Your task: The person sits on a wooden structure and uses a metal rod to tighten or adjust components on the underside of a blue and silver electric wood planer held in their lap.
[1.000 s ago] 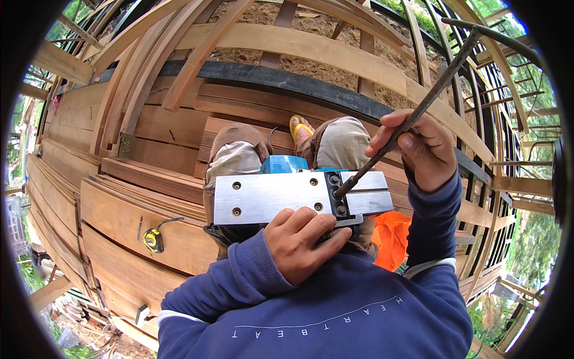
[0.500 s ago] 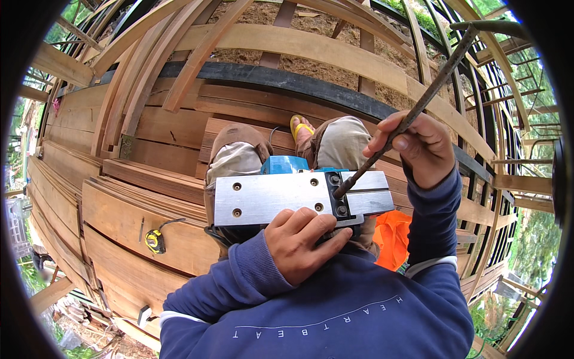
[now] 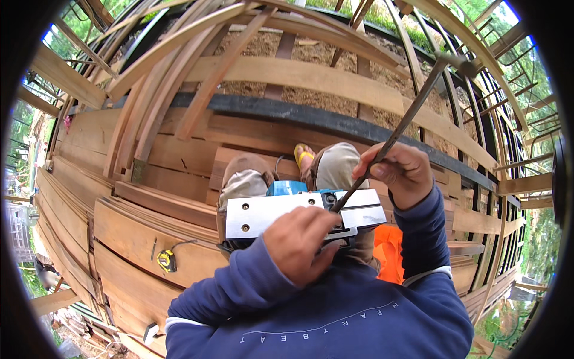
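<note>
An electric planer [image 3: 280,216] with a teal body lies upside down across my lap, its silver sole facing up. My left hand [image 3: 299,245] is on the planer's near side, fingers bent over the cutter slot and thumb by the near edge; its fingertips partly hide the bolts there. My right hand [image 3: 397,170] is closed round the shaft of a long, dark, L-shaped metal wrench [image 3: 412,110]. The wrench slants down to the left, its lower end at the cutter slot near my left fingertips. Whether that end sits on a bolt, I cannot tell.
Stacked wooden boards [image 3: 137,257] lie at the left, with a yellow and black tape measure [image 3: 167,260] and a thin pencil-like stick [image 3: 153,249] on them. Orange cloth [image 3: 389,254] is beside my right leg. Timber strips [image 3: 173,102] lean at the far left, before a black beam [image 3: 287,113].
My left hand has slid further over the planer's sole toward the cutter slot. My right hand has shifted slightly down and left with the wrench. The whole view has also moved a little.
</note>
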### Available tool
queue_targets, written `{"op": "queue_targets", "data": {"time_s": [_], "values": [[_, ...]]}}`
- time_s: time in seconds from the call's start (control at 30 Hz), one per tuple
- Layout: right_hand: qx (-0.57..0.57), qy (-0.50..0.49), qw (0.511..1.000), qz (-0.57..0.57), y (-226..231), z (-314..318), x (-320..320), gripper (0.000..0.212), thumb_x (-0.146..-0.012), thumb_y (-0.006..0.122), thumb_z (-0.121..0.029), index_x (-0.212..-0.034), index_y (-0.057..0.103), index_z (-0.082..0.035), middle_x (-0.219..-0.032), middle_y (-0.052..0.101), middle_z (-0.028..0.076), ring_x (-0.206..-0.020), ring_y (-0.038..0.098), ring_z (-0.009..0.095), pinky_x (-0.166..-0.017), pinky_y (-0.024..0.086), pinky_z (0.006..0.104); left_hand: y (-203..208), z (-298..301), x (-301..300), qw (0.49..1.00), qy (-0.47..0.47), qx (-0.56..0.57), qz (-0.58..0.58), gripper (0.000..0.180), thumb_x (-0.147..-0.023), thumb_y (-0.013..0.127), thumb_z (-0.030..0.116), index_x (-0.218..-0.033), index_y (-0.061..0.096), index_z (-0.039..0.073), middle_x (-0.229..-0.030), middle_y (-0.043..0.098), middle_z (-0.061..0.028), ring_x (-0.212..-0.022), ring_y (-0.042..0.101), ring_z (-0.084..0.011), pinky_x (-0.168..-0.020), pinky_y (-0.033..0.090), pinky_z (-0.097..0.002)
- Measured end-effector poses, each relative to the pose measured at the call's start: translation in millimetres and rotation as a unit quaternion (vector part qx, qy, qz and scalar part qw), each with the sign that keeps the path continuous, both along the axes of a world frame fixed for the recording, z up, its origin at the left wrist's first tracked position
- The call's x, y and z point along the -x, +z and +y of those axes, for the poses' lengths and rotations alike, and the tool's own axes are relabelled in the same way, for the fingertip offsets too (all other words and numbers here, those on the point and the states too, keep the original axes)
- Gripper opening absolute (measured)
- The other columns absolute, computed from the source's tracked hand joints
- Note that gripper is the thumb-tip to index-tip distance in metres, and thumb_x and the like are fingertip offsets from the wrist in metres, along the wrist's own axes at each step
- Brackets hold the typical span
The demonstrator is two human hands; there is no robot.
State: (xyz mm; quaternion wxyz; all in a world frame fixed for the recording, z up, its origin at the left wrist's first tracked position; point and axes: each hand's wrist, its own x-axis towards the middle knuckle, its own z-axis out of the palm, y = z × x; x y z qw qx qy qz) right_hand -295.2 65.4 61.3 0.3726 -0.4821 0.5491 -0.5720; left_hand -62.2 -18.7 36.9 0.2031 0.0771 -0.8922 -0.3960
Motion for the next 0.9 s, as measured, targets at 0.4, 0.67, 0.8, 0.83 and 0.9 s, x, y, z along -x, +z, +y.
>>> {"op": "queue_targets", "data": {"time_s": [0.4, 0.67, 0.8, 0.83, 0.9], "values": [[0.079, 0.143, 0.984, 0.067, 6, -17, 19, 0.022, -0.092, 0.068, -0.008, -0.11, 0.066, 0.005, -0.096, 0.074, 0.012, -0.094, 0.07, 0.019, -0.088, 0.054, 0.0335, -13, -21, 46, 0.996, 0.007, -0.06, -0.07, 0.018, -0.093, 0.068, 0.02, -0.091, 0.069, 0.002, -0.079, 0.068, -0.0176, -0.074, 0.068, -0.0353, -0.065, 0.053, -0.0407], [0.332, 0.319, 0.811, -0.36, 49, -120, 6, 0.071, -0.093, 0.066, -0.044, -0.146, 0.038, -0.005, -0.127, 0.051, 0.022, -0.115, 0.054, 0.034, -0.094, 0.045, 0.047, -19, -22, 44, 0.993, -0.011, -0.095, -0.065, 0.02, -0.095, 0.065, 0.024, -0.093, 0.069, 0.004, -0.08, 0.068, -0.017, -0.075, 0.067, -0.0367, -0.063, 0.052, -0.0426], [0.435, 0.449, 0.717, -0.308, 64, -156, 31, 0.054, -0.102, 0.045, -0.022, -0.153, 0.031, -0.011, -0.147, 0.043, 0.031, -0.135, 0.04, 0.055, -0.109, 0.037, 0.0705, -17, -23, 47, 0.993, -0.02, -0.091, -0.068, 0.015, -0.093, 0.067, 0.017, -0.094, 0.07, 0.002, -0.082, 0.07, -0.017, -0.077, 0.07, -0.0336, -0.068, 0.055, -0.0388], [0.441, 0.472, 0.699, -0.308, 55, -167, 40, 0.049, -0.102, 0.044, -0.018, -0.15, 0.038, -0.01, -0.144, 0.046, 0.03, -0.134, 0.042, 0.055, -0.109, 0.037, 0.0702, -15, -23, 47, 0.993, -0.023, -0.09, -0.072, 0.013, -0.092, 0.067, 0.013, -0.094, 0.07, 0.001, -0.082, 0.071, -0.017, -0.078, 0.071, -0.0322, -0.07, 0.056, -0.0373], [0.449, 0.461, 0.708, -0.291, 60, -162, 34, 0.034, -0.102, 0.043, -0.01, -0.134, 0.053, -0.009, -0.136, 0.055, 0.029, -0.131, 0.044, 0.057, -0.108, 0.039, 0.0675, -12, -25, 46, 0.99, -0.023, -0.11, -0.084, 0.013, -0.092, 0.067, 0.014, -0.095, 0.07, 0.001, -0.084, 0.071, -0.0168, -0.079, 0.071, -0.0322, -0.071, 0.056, -0.0369]]}}
